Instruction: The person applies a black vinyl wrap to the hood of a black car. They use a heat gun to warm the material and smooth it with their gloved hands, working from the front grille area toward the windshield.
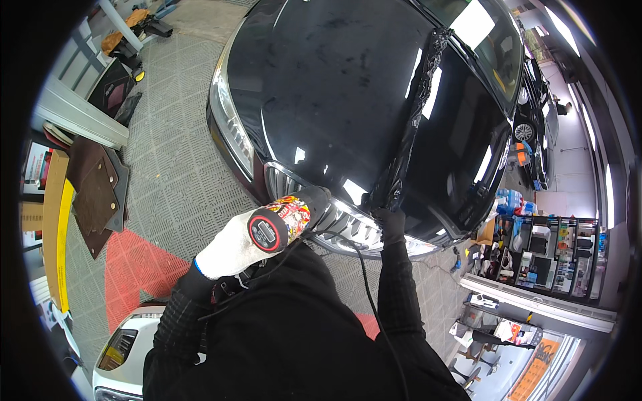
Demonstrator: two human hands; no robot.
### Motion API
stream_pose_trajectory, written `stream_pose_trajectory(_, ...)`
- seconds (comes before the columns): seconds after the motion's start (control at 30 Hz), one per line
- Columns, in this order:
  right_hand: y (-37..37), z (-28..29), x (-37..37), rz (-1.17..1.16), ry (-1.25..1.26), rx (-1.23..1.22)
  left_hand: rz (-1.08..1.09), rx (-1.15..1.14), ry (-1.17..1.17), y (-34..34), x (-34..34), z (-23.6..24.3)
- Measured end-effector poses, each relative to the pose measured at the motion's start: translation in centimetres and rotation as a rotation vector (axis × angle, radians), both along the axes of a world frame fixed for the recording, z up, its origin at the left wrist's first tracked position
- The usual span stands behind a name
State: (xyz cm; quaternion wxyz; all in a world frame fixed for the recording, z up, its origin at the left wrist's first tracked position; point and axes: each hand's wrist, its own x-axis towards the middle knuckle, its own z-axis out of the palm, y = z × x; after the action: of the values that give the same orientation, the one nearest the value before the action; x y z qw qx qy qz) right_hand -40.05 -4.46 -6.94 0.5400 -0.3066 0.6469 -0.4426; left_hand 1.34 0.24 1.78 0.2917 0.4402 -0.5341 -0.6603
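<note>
A heat gun (294,212) with a colourful stickered body and a round red-ringed end is in my left hand (231,250), which wears a white glove closed around it. Its dark nozzle points toward the front edge of a black car's hood (321,80). My right hand (390,224), in a black glove, is closed on the near end of a bunched strip of glossy black film (418,107). That strip runs over the hood up to the windshield. A black cord (368,291) trails from the heat gun past my right arm.
The car's headlight (231,123) and chrome grille (354,224) face me. A white car (124,347) stands behind at lower left. Brown mats (93,190) lean at the left on grey floor tiles (167,134). Loaded shelves (552,254) and another black car (538,127) are at right.
</note>
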Motion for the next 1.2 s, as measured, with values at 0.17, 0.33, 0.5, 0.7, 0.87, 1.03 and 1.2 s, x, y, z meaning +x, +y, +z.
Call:
stream_pose_trajectory(0.17,0.6,-0.6,-0.7,0.052,0.080,0.020,0.030,0.040,0.068,-0.8,-0.5,0.1)
stream_pose_trajectory(0.33,0.6,-2.2,-2.4,0.114,-0.050,0.096,-0.015,0.016,-0.052,-1.3,-0.3,-0.1)
stream_pose_trajectory(0.5,-0.2,-3.7,-2.8,0.165,0.042,0.159,-0.001,0.035,-0.044,-1.3,-0.2,-0.4)
stream_pose_trajectory(0.7,0.2,-2.8,-1.9,0.036,0.120,0.179,0.023,0.115,0.130,-0.6,-0.3,-0.3)
stream_pose_trajectory(0.87,-0.1,-3.0,-2.3,0.095,0.072,0.158,0.036,0.181,0.209,-0.4,-0.5,-0.7)
stream_pose_trajectory(1.03,-0.1,-3.0,-2.3,0.043,0.060,0.238,0.064,0.260,0.319,-0.2,-0.6,-0.4)
stream_pose_trajectory(1.2,0.3,-3.5,-1.7,-0.056,-0.063,0.024,-0.049,0.002,0.024,0.0,-0.8,0.1)
